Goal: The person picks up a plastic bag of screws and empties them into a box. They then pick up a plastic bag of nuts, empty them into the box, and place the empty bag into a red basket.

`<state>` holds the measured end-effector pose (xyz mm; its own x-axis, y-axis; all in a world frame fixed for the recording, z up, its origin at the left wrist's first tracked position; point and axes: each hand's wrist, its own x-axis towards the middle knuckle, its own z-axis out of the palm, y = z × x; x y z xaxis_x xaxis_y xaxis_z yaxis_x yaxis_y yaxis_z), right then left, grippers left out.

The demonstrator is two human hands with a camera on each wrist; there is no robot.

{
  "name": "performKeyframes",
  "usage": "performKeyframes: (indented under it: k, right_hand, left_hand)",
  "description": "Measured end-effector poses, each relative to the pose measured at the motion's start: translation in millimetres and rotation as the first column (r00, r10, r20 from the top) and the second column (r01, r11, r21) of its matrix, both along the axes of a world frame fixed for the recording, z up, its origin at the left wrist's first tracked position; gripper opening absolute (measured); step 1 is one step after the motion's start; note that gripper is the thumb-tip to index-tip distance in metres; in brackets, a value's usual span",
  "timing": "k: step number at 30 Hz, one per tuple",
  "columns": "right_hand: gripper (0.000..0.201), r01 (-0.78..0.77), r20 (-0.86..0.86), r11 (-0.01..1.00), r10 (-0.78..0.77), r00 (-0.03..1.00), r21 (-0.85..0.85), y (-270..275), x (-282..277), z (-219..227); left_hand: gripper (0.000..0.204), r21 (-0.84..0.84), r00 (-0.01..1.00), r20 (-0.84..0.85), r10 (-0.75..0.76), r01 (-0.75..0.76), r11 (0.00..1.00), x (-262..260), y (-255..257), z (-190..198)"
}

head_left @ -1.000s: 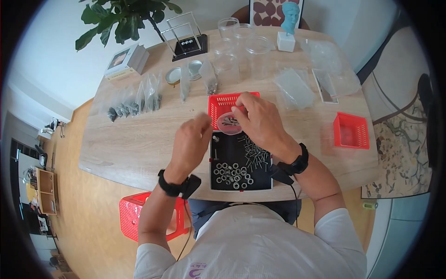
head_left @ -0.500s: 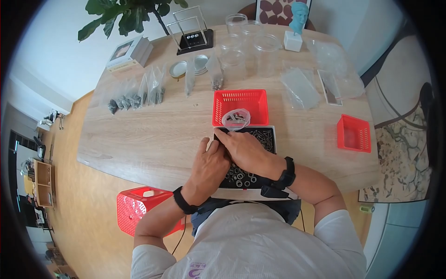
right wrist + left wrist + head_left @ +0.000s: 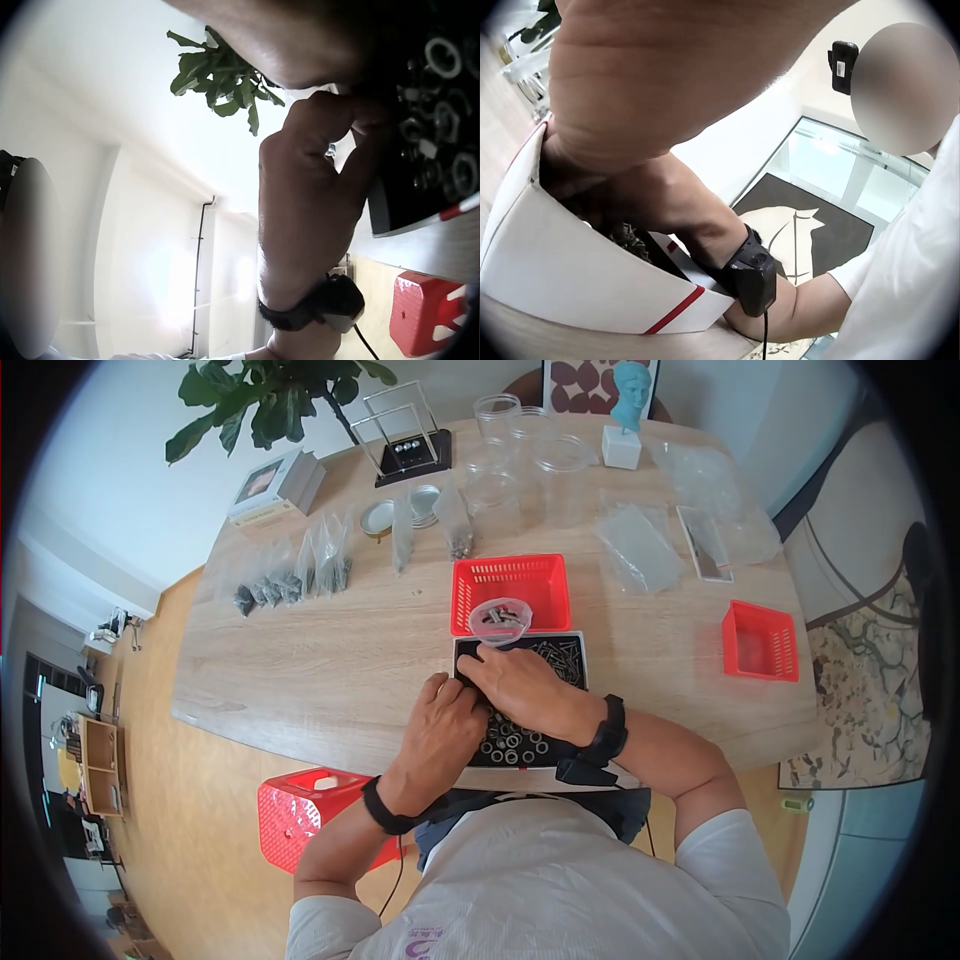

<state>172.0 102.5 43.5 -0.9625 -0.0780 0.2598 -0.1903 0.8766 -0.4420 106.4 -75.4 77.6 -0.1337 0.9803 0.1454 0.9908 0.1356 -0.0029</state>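
A black-lined tray (image 3: 583, 660) with a white rim lies at the table's front edge. Steel nuts (image 3: 512, 742) fill its near part; many screws (image 3: 560, 657) lie at its far right. My left hand (image 3: 440, 725) reaches over the tray's left wall, thumb and fingers bent down into it in the right wrist view. Close beside it, my right hand (image 3: 525, 682) reaches across the tray to its far left part. Both hands' fingertips are hidden, and I cannot tell what they hold. A clear round-mouthed plastic container (image 3: 500, 618) with metal pieces leans in the red basket (image 3: 510, 575) behind the tray.
Small bags of hardware (image 3: 330, 570) stand at the left. Metal lids (image 3: 378, 518), clear jars (image 3: 560, 480) and a Newton's cradle (image 3: 412, 455) are farther back. Flat plastic bags (image 3: 640, 548) and another red basket (image 3: 760, 643) are at the right. A red stool (image 3: 300, 815) stands below left.
Both hands came down from the clear container at the red basket into the tray's left part. During the last half second they have stayed there, nearly still.
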Motion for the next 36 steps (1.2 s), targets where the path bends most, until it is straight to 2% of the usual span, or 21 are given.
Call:
performKeyframes:
  k: [4, 6, 10, 12, 13, 15, 16, 17, 20, 22, 23, 25, 26, 28, 30, 31, 33, 36]
  right_hand:
    - [0.018, -0.004, -0.055, 0.999, 0.002, 0.998, -0.047, 0, -1, -9]
    - [0.016, -0.012, -0.057, 1.0, 0.011, 0.998, -0.021, 1, -1, -10]
    - [0.014, -0.024, -0.12, 0.999, 0.018, 0.993, -0.044, -1, 8, 20]
    - [0.013, -0.122, -0.296, 0.99, 0.098, 0.95, -0.067, 8, 12, 43]
    - [0.013, -0.131, -0.291, 0.99, 0.108, 0.951, -0.06, 13, 12, 52]
    - [0.013, 0.036, -0.315, 0.967, -0.118, 0.942, -0.253, 25, 14, 70]
    - [0.015, 0.102, -0.228, 0.96, -0.164, 0.96, -0.261, 31, 18, 80]
    - [0.015, 0.099, -0.227, 0.961, -0.159, 0.961, -0.257, 38, 15, 77]
    - [0.016, 0.16, -0.244, 0.967, -0.206, 0.947, -0.196, 48, 6, 64]
    - [0.019, 0.265, -0.282, 0.93, -0.333, 0.9, -0.255, 49, 4, 63]
    - [0.019, 0.264, -0.28, 0.93, -0.332, 0.9, -0.254, 49, 4, 64]
    - [0.019, 0.334, -0.314, 0.924, -0.377, 0.871, -0.184, 50, 5, 65]
    - [0.019, 0.334, -0.313, 0.924, -0.378, 0.871, -0.185, 52, 7, 64]
    - [0.017, 0.322, -0.05, 0.933, -0.334, 0.941, -0.163, 60, 8, 61]
    - [0.015, 0.316, -0.02, 0.93, -0.325, 0.945, -0.19, 62, 6, 59]
    - [0.014, 0.31, 0.01, 0.926, -0.315, 0.949, -0.215, 62, 5, 58]
    - [0.013, 0.311, -0.002, 0.926, -0.318, 0.948, -0.214, 63, 4, 56]
    - [0.01, 0.286, -0.06, 0.938, -0.302, 0.951, -0.198, 68, 1, 44]
  left_hand:
    - [0.009, 0.059, 0.998, 0.064, 0.012, -0.016, 0.998, 0, -4, 3]
    - [0.014, 0.114, 0.993, 0.105, 0.059, -0.071, 0.991, 3, -6, 0]
    - [0.012, 0.186, 0.989, 0.134, 0.069, -0.093, 0.978, 4, -9, -11]
    - [0.011, 0.204, 0.985, 0.151, 0.079, -0.11, 0.973, 5, -11, -14]
    - [0.011, 0.211, 0.984, 0.156, 0.087, -0.119, 0.97, 6, -11, -15]
    - [0.013, 0.198, 0.984, 0.159, 0.084, -0.115, 0.974, 7, -11, -17]
    - [0.013, 0.202, 0.983, 0.16, 0.09, -0.121, 0.972, 7, -11, -17]
    - [0.014, 0.191, 0.982, 0.166, 0.089, -0.12, 0.974, 6, -11, -17]
    - [0.016, 0.183, 0.98, 0.185, 0.079, -0.113, 0.977, 5, -11, -16]
    - [0.016, 0.186, 0.977, 0.199, 0.072, -0.11, 0.976, 4, -10, -15]
    - [0.017, 0.201, 0.977, 0.202, 0.062, -0.103, 0.974, 2, -10, -14]
    - [0.017, 0.213, 0.977, 0.208, 0.055, -0.1, 0.972, 0, -10, -10]
    - [0.017, 0.236, 0.97, 0.238, 0.046, -0.103, 0.966, -2, -8, -5]
    - [0.018, 0.258, 0.964, 0.264, 0.034, -0.105, 0.961, -5, -2, 9]
    - [0.013, 0.348, 0.947, 0.321, -0.006, -0.112, 0.931, -8, 9, 26]
    - [0.013, 0.349, 0.948, 0.317, -0.008, -0.109, 0.931, -11, 15, 32]
    - [0.013, 0.346, 0.881, 0.472, -0.02, -0.164, 0.924, -15, 28, 41]
    - [0.019, 0.309, 0.847, 0.532, 0.02, -0.217, 0.926, -24, 51, 45]
